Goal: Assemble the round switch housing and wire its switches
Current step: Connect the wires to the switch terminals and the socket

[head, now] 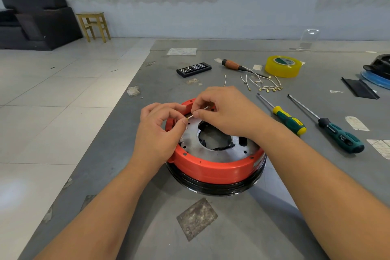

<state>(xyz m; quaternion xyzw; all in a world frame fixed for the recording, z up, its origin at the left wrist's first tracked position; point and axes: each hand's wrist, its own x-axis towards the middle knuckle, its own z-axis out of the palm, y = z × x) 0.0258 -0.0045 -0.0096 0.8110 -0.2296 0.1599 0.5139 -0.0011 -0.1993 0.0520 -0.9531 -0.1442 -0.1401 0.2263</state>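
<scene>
The grey worktop (211, 228) carries everything, and the round switch housing (213, 167) sits on it near the middle, close to the person: a red ring on a black base, with a silvery plate (221, 150) inside that has a large central opening. It looks rigid and fairly heavy, so it should stay put while small parts are worked on; if it must be shifted, the outer red wall is the sensible hold, not the thin plate edge.

Both hands are over the far left rim of the housing. The left hand (157, 131) has its fingers curled, thumb and forefinger pinched on the brass terminal end of a short wire (197, 112). The right hand (226, 112) pinches the same wire a little further along, its other fingers loosely curled. The wire is light and bendable, its terminal small and easily deformed, so I judge it best held right behind the terminal and pushed straight on.

To the far right lie a yellow tape roll (283, 66), three screwdrivers including a green-and-yellow one (289, 120), a black bit case (193, 69), and a loose bunch of spare wires (263, 84) well apart from the housing
</scene>
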